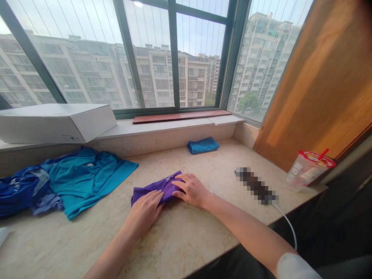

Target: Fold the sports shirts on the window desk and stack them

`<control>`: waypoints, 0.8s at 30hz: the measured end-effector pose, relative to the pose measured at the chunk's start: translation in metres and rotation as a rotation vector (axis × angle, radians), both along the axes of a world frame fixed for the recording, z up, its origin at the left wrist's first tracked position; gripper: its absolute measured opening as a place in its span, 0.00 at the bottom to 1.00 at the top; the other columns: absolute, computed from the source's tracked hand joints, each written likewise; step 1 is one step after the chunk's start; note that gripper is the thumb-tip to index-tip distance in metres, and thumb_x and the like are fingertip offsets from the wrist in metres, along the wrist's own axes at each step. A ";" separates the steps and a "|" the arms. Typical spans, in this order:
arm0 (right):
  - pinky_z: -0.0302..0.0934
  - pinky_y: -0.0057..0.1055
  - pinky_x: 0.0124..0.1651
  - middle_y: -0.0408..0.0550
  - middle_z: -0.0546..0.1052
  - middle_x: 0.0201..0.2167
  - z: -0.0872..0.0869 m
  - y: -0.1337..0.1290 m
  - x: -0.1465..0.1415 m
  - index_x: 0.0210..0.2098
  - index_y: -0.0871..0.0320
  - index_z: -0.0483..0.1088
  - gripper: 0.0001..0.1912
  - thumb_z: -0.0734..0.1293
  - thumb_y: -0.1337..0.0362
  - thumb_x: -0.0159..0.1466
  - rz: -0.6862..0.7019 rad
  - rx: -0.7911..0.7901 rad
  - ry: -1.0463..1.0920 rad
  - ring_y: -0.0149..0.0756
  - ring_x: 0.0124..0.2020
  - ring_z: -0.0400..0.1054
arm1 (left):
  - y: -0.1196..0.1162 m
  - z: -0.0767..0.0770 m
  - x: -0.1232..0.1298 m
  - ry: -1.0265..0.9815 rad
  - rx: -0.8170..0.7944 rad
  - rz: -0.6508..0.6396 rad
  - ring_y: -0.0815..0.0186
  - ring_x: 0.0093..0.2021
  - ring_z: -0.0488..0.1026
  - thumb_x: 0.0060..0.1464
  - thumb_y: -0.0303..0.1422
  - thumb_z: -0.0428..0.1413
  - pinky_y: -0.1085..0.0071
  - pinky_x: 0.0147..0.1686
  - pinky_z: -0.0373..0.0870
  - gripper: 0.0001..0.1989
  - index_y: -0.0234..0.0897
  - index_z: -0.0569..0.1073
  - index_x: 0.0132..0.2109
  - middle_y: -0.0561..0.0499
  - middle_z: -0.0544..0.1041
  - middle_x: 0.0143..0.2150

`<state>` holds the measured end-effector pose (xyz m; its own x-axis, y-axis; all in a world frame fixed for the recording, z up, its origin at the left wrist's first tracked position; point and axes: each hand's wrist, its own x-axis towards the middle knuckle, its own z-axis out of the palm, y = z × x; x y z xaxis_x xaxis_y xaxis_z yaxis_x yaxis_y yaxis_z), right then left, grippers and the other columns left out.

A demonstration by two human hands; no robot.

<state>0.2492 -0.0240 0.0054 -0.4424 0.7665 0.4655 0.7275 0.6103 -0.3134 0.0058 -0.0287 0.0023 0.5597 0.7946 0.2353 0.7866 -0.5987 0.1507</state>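
Note:
A purple garment [158, 186], folded into a narrow flat bundle, lies on the stone-patterned counter [180, 232] before me. My left hand [147, 209] rests on its near left part with the fingers stretched out. On the right end lies my right hand [190, 188], its fingers spread over the cloth. Parts of the purple garment are hidden under both hands. Beyond them, near the back wall, sits a folded blue garment [203, 145]. To the left is a loose heap with a teal shirt [87, 174] and a dark blue garment [20, 193].
A white box [55, 122] stands on the window ledge at the left, with a reddish-brown board [180, 116] farther along. At the right are a blurred-out object [257, 186] with a white cable [287, 223] and a clear plastic cup [308, 170] with a red straw.

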 end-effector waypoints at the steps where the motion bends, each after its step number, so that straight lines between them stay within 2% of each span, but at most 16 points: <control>1: 0.61 0.45 0.59 0.57 0.78 0.51 0.003 -0.003 -0.001 0.54 0.56 0.76 0.24 0.60 0.47 0.72 -0.063 -0.001 0.072 0.47 0.53 0.70 | 0.001 0.002 0.000 -0.001 -0.013 0.046 0.49 0.55 0.77 0.64 0.34 0.50 0.56 0.54 0.72 0.19 0.37 0.77 0.56 0.41 0.79 0.56; 3: 0.66 0.40 0.48 0.53 0.79 0.34 0.010 -0.008 -0.004 0.53 0.57 0.76 0.27 0.56 0.45 0.73 -0.196 -0.102 0.274 0.43 0.40 0.73 | 0.003 0.006 0.001 -0.013 -0.028 0.184 0.50 0.49 0.80 0.66 0.34 0.47 0.60 0.46 0.75 0.18 0.39 0.77 0.55 0.42 0.82 0.52; 4: 0.67 0.37 0.42 0.49 0.77 0.27 0.012 -0.011 -0.006 0.56 0.57 0.74 0.30 0.54 0.43 0.73 -0.225 -0.207 0.393 0.41 0.33 0.73 | 0.003 0.009 0.001 -0.029 -0.029 0.258 0.51 0.46 0.81 0.67 0.34 0.46 0.61 0.42 0.75 0.18 0.39 0.76 0.55 0.43 0.83 0.50; 6: 0.65 0.32 0.31 0.41 0.73 0.20 0.014 -0.015 -0.010 0.67 0.57 0.61 0.37 0.53 0.38 0.71 -0.159 -0.501 0.617 0.35 0.22 0.69 | 0.002 0.014 0.003 -0.077 -0.023 0.371 0.51 0.42 0.82 0.67 0.35 0.46 0.64 0.38 0.74 0.18 0.39 0.76 0.54 0.44 0.84 0.45; 8: 0.65 0.30 0.26 0.42 0.77 0.26 0.014 -0.019 -0.016 0.74 0.53 0.39 0.47 0.56 0.34 0.67 -0.004 -0.788 0.791 0.34 0.21 0.70 | -0.001 0.016 0.006 -0.132 -0.008 0.418 0.52 0.39 0.82 0.67 0.35 0.47 0.65 0.36 0.73 0.17 0.38 0.77 0.52 0.44 0.84 0.40; 10: 0.70 0.33 0.30 0.48 0.80 0.38 0.012 -0.022 -0.021 0.74 0.49 0.24 0.56 0.61 0.34 0.64 0.106 -0.935 0.916 0.38 0.29 0.76 | -0.007 0.016 0.010 -0.196 0.001 0.416 0.52 0.38 0.82 0.66 0.35 0.47 0.66 0.35 0.73 0.16 0.39 0.78 0.51 0.46 0.85 0.39; 11: 0.72 0.37 0.35 0.51 0.80 0.44 0.010 -0.023 -0.024 0.74 0.48 0.23 0.57 0.64 0.35 0.63 0.124 -0.935 0.972 0.40 0.35 0.78 | -0.011 0.015 0.012 -0.229 -0.002 0.392 0.53 0.38 0.82 0.67 0.36 0.47 0.66 0.35 0.73 0.16 0.40 0.78 0.51 0.47 0.85 0.38; 13: 0.71 0.44 0.48 0.54 0.77 0.53 0.006 -0.025 -0.028 0.74 0.46 0.26 0.57 0.67 0.38 0.63 0.115 -0.842 1.073 0.43 0.47 0.76 | -0.019 0.012 0.017 -0.298 -0.019 0.297 0.54 0.39 0.83 0.67 0.38 0.48 0.67 0.35 0.74 0.16 0.42 0.78 0.50 0.48 0.85 0.40; 17: 0.58 0.49 0.65 0.54 0.68 0.65 -0.004 -0.021 -0.032 0.75 0.47 0.37 0.55 0.72 0.43 0.61 -0.010 -0.611 1.207 0.46 0.64 0.65 | -0.034 0.008 0.027 -0.424 -0.134 -0.010 0.56 0.44 0.82 0.65 0.42 0.51 0.68 0.43 0.76 0.16 0.44 0.77 0.54 0.48 0.84 0.47; 19: 0.50 0.48 0.70 0.53 0.63 0.68 -0.008 -0.017 -0.034 0.74 0.48 0.42 0.52 0.73 0.45 0.61 -0.101 -0.534 1.242 0.45 0.69 0.57 | -0.038 0.009 0.029 -0.536 -0.246 -0.094 0.59 0.43 0.83 0.66 0.41 0.52 0.68 0.44 0.76 0.17 0.44 0.75 0.57 0.49 0.85 0.44; 21: 0.44 0.45 0.73 0.51 0.61 0.70 -0.007 -0.014 -0.035 0.73 0.49 0.46 0.49 0.72 0.48 0.62 -0.148 -0.474 1.278 0.43 0.71 0.52 | -0.037 0.011 0.028 -0.723 -0.303 -0.043 0.61 0.41 0.82 0.67 0.42 0.50 0.68 0.44 0.77 0.17 0.42 0.73 0.57 0.49 0.85 0.42; 22: 0.44 0.44 0.73 0.50 0.62 0.69 -0.004 -0.014 -0.035 0.73 0.49 0.47 0.47 0.72 0.49 0.62 -0.133 -0.464 1.305 0.43 0.71 0.53 | -0.034 0.012 0.027 -0.835 -0.291 0.023 0.60 0.42 0.82 0.67 0.43 0.50 0.67 0.45 0.77 0.18 0.41 0.73 0.57 0.48 0.84 0.43; 24: 0.51 0.44 0.71 0.49 0.69 0.65 0.004 -0.016 -0.033 0.73 0.49 0.46 0.47 0.72 0.52 0.62 -0.035 -0.491 1.377 0.42 0.65 0.62 | -0.026 0.013 0.023 -1.049 -0.225 0.163 0.57 0.49 0.80 0.64 0.46 0.53 0.63 0.49 0.76 0.22 0.38 0.72 0.57 0.43 0.82 0.48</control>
<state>0.2163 -0.0397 0.0098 0.1492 0.9703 0.1902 -0.3016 0.2279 -0.9258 0.0290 -0.0549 0.0157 0.0483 0.9259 0.3746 0.2692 -0.3732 0.8878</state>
